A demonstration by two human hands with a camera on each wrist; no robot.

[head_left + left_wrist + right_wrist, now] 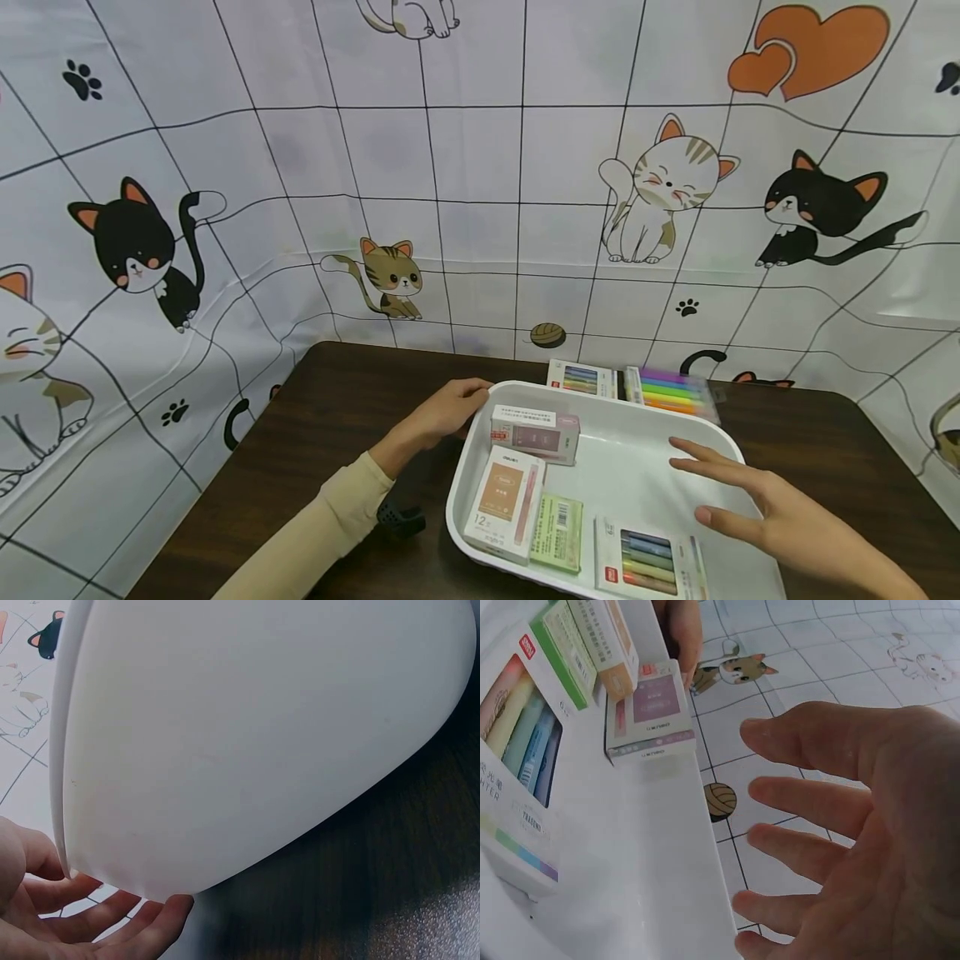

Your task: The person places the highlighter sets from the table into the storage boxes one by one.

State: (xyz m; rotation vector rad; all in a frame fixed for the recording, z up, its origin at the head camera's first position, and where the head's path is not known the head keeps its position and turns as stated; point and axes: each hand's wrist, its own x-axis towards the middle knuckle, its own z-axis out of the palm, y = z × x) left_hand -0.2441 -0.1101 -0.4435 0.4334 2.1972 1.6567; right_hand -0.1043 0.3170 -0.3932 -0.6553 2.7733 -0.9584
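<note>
A white plastic tray (637, 492) stands on the dark table, tilted in the left wrist view. My left hand (447, 410) grips its far left corner; in the left wrist view the thumb is at the rim and the curled fingers (169, 930) lie against the outer wall. Over the tray's right side hovers my right hand (757, 500), fingers spread and holding nothing. Inside the tray are a pinkish-purple box (534, 435), a white box with a tan panel (504, 504), a green box (557, 533) and a highlighter pack (521, 742).
Behind the tray lie another pack of pens (582, 379) and a clear case of coloured pens (671, 393). A black strap-like object (401, 520) is by the left wrist. A cat-print sheet (480, 167) hangs behind the wooden table (337, 392).
</note>
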